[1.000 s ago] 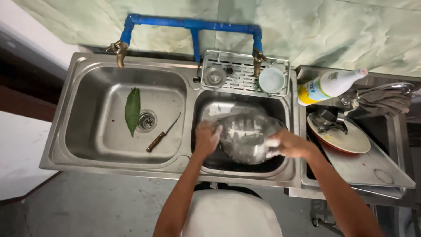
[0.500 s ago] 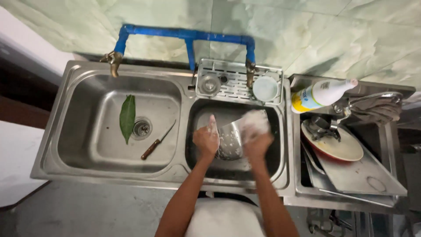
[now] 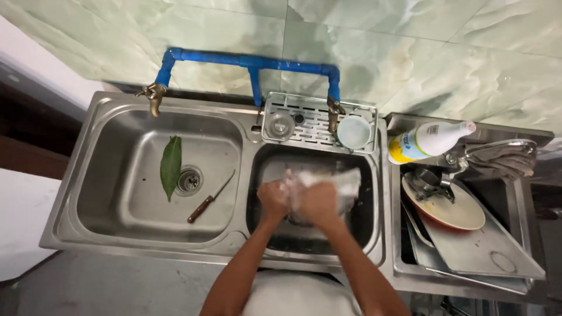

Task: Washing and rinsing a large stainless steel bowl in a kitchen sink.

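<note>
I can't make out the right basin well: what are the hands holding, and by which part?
Both hands, left hand and right hand, grip a crumpled clear plastic bag bunched between them; which part cannot be told.

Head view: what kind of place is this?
Most likely a home or small kitchen's dishwashing spot: a steel double sink with brass taps on a blue pipe, a soap bottle, and a dirty plate on trays. Both hands work a clear item.

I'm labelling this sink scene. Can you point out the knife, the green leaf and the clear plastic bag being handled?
knife (image 3: 206, 201): head view, on the wooden handle end, lying in the left basin.
green leaf (image 3: 170, 165): head view, mid-blade, beside the drain.
clear plastic bag (image 3: 345, 180): head view, crumpled part right of both hands.
</note>
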